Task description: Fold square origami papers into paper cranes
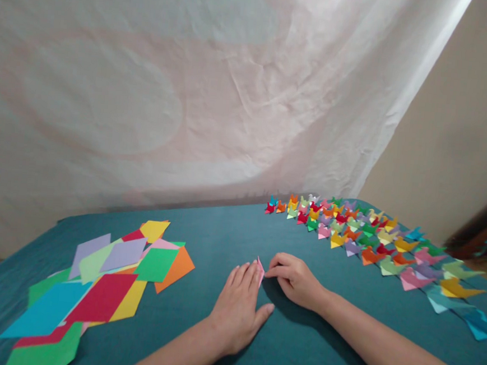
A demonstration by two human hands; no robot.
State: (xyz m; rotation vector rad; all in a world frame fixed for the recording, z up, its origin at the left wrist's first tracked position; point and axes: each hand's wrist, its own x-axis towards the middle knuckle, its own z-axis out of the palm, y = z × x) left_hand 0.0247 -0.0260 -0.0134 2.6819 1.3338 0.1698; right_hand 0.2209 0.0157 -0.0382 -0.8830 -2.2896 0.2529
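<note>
A small piece of folded pink paper lies on the teal tablecloth in front of me, most of it hidden under my fingers. My left hand rests flat over it, fingers stretched out and thumb spread to the right. From the right side, my right hand is closed in a pinch, thumb and forefinger at the paper's right corner. The underside of the paper and its full fold are out of sight.
Loose coloured paper squares lie overlapping in a pile at the left. Rows of small folded paper birds in many colours stand along the right side of the teal cloth. Behind the table hangs a pale sheet.
</note>
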